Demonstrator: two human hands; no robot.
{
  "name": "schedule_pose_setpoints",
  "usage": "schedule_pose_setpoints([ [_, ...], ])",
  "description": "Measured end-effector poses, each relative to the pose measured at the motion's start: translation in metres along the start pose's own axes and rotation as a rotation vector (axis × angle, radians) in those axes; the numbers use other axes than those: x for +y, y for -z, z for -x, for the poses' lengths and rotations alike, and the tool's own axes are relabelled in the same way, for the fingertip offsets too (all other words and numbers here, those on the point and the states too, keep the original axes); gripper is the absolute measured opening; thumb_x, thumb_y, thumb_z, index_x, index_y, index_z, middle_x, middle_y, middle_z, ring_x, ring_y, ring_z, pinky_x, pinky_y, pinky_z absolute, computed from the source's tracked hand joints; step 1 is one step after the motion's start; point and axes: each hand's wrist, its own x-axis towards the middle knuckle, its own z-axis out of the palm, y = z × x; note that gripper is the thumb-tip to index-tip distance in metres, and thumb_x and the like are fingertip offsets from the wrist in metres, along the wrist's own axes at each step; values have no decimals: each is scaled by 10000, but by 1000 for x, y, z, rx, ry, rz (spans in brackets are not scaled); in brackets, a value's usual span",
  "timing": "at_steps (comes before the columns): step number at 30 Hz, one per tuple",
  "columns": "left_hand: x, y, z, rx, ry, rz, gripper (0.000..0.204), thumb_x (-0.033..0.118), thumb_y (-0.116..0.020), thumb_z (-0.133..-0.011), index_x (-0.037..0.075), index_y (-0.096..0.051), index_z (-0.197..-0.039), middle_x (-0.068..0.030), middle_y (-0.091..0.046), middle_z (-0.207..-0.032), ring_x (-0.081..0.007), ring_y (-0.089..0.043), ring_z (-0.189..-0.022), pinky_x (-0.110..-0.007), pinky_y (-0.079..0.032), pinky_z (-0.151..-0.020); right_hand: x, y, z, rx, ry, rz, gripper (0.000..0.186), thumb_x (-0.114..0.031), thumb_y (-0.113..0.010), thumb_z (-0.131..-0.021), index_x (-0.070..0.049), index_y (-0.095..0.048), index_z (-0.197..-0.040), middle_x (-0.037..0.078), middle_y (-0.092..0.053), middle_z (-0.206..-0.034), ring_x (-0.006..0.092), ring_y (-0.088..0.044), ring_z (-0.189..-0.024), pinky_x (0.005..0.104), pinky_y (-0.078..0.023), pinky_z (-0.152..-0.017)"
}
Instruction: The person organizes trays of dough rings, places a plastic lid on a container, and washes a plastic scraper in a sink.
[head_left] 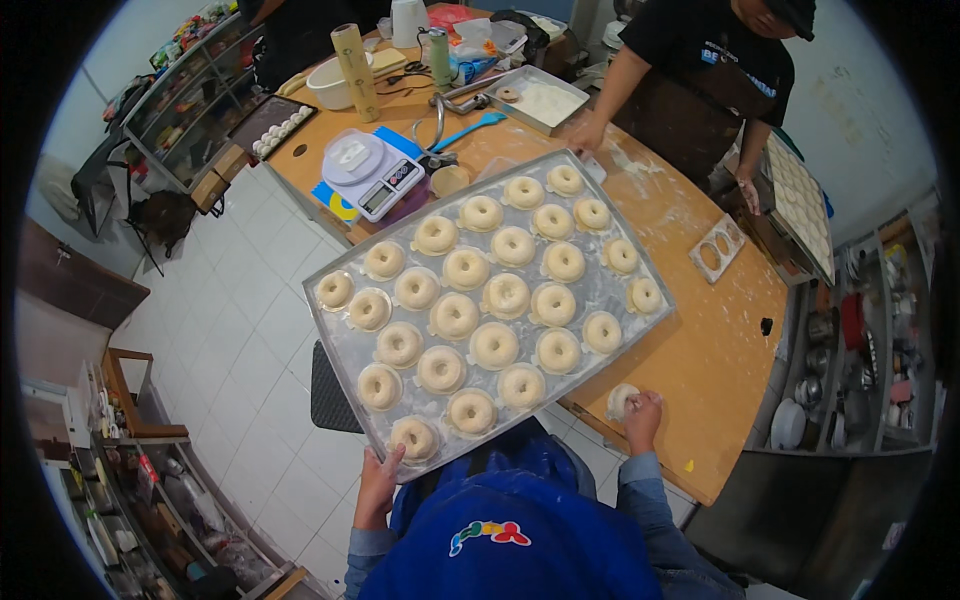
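A large metal tray (357, 408) tilts in front of me, carrying several rows of raw ring doughnuts (494, 346), many on small paper squares. My left hand (378, 487) grips its near-left corner, thumb on the rim beside a raw doughnut (414, 437). To the right of the tray, at the table's near edge, my right hand (643, 416) pinches a single raw doughnut (619, 401). Part of that doughnut hides behind my fingers. Whether it rests on the table or is slightly raised, I cannot tell.
Across the wooden table (725, 370), a co-worker's hand (586, 133) is by the tray's far corner; their other hand touches another doughnut tray (800, 200). A digital scale (372, 172), a floured pan (540, 98) and a doughnut cutter (717, 248) lie around. Shelves (865, 350) stand at right.
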Motion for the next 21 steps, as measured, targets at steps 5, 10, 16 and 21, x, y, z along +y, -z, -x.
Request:
schedule_pose_setpoints([
  [5,-8,6,-4,-18,-56,-4,374,155,-530,-811,-43,-351,-1073,-162,-501,-1033,-211,-534,-908,-322,-451,-773,-1,-1,-4,-48,-27,71,55,-31,-576,-582,-25,-599,-632,159,-542,-752,311,-505,-776,401,-399,-692],
  [10,-3,4,1,-2,-36,3,391,147,-529,-812,-47,-345,-1097,-163,-493,-1053,-215,-530,-922,-328,-449,-777,-10,1,-7,-89,-40,243,39,-54,-579,-589,-20,-586,-606,162,-551,-730,317,-518,-752,398,-407,-671],
  [16,0,5,1,0,-34,31,398,143,-554,-797,-41,-348,-1083,-167,-485,-1062,-216,-517,-935,-327,-437,-785,-23,8,-9,-141,-25,234,53,-60,-584,-589,-10,-585,-607,160,-556,-710,313,-529,-729,395,-418,-651],
  [21,-1,4,0,11,-3,37,400,135,-581,-782,-37,-350,-1061,-164,-487,-1049,-212,-507,-935,-319,-428,-790,-18,4,-10,-138,-38,274,62,-65,-587,-580,-4,-579,-576,159,-559,-706,307,-534,-704,393,-427,-638],
])
